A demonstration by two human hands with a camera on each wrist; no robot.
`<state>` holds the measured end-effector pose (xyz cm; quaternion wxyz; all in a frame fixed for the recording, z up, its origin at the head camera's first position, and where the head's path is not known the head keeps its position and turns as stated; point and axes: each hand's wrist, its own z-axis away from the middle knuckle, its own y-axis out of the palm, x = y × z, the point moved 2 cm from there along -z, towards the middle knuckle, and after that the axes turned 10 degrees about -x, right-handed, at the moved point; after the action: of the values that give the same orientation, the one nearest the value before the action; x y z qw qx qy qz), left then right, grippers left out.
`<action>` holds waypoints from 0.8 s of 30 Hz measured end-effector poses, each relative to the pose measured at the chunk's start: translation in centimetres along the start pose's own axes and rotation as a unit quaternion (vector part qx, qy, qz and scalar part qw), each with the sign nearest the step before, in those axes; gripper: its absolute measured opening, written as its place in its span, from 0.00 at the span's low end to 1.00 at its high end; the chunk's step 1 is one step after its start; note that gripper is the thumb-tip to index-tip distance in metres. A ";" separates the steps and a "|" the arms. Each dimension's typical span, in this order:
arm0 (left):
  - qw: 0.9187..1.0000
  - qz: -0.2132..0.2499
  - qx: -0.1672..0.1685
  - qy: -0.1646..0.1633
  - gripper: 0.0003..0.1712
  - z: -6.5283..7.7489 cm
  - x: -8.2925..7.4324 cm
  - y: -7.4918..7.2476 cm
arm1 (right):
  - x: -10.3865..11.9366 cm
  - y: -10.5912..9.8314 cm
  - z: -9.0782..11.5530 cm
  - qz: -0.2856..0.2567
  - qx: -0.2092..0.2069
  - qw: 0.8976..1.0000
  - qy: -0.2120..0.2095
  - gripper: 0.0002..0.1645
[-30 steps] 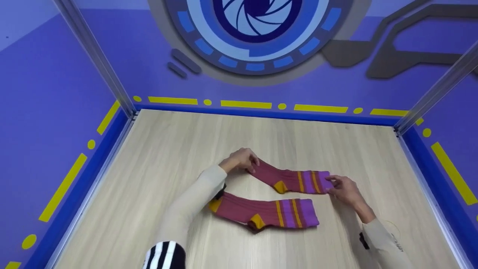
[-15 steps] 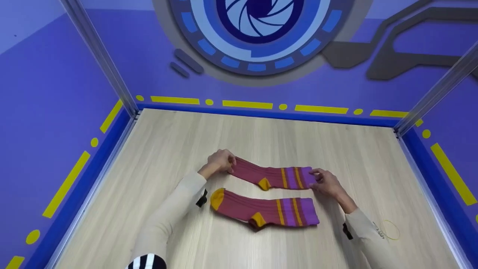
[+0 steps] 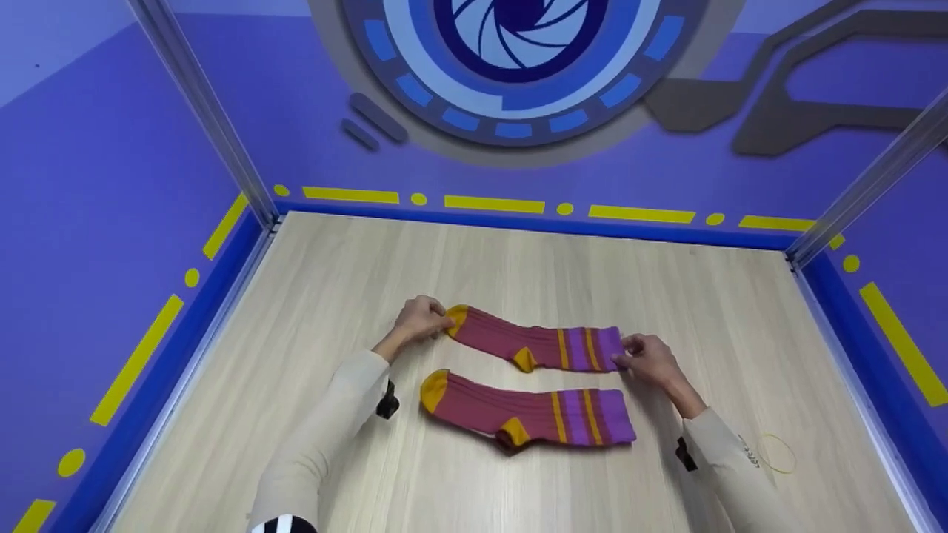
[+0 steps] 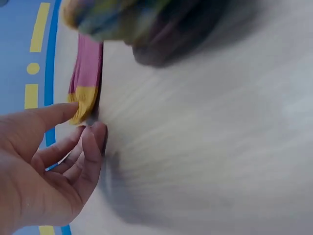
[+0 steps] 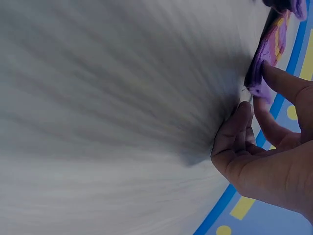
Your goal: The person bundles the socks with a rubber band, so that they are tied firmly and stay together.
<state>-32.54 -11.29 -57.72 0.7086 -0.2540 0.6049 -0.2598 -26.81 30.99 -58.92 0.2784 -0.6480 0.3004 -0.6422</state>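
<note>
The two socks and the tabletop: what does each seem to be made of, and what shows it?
Far sock and near sock: matt knit textile, fibre unclear; fine ribs show. Tabletop: smooth wood or wood-look laminate; pale grain streaks suggest it.

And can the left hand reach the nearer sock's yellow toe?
Likely yes: the left hand touches the farther sock's toe, and nothing stands between that hand and the nearer sock's toe.

Far sock [image 3: 503, 337] shifted L vs 1s ago; L hand [image 3: 422, 318] slid outward, yellow toe [image 3: 458, 318] now showing.
</note>
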 end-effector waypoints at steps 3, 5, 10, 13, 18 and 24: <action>0.999 0.036 0.020 -0.009 0.12 0.1 -0.1 0.4 | 0.2 0.1 0.1 -0.017 0.008 1.000 0.011 0.14; 0.999 0.043 0.023 -0.012 0.10 0.1 -0.1 0.7 | 0.4 0.1 0.3 -0.048 0.016 0.998 0.029 0.14; 0.998 0.067 0.005 0.000 0.06 0.3 -0.4 1.1 | 1.1 0.0 0.5 -0.154 0.019 0.985 0.070 0.18; 0.994 0.112 -0.010 0.014 0.08 0.7 -0.9 0.9 | 1.5 -0.5 0.7 -0.200 0.016 0.977 0.077 0.21; 0.984 0.176 -0.012 0.015 0.10 1.2 -2.1 0.4 | 2.1 -1.7 1.2 -0.258 0.011 0.964 0.069 0.24; 0.972 0.237 0.007 0.000 0.10 2.2 -3.3 -0.9 | 2.7 -3.0 1.8 -0.322 -0.005 0.944 0.072 0.26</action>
<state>-30.83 -9.64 -54.43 0.7516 -0.0985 0.6461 -0.0892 -24.89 30.92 -54.93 0.0308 -0.6637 0.0983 -0.7409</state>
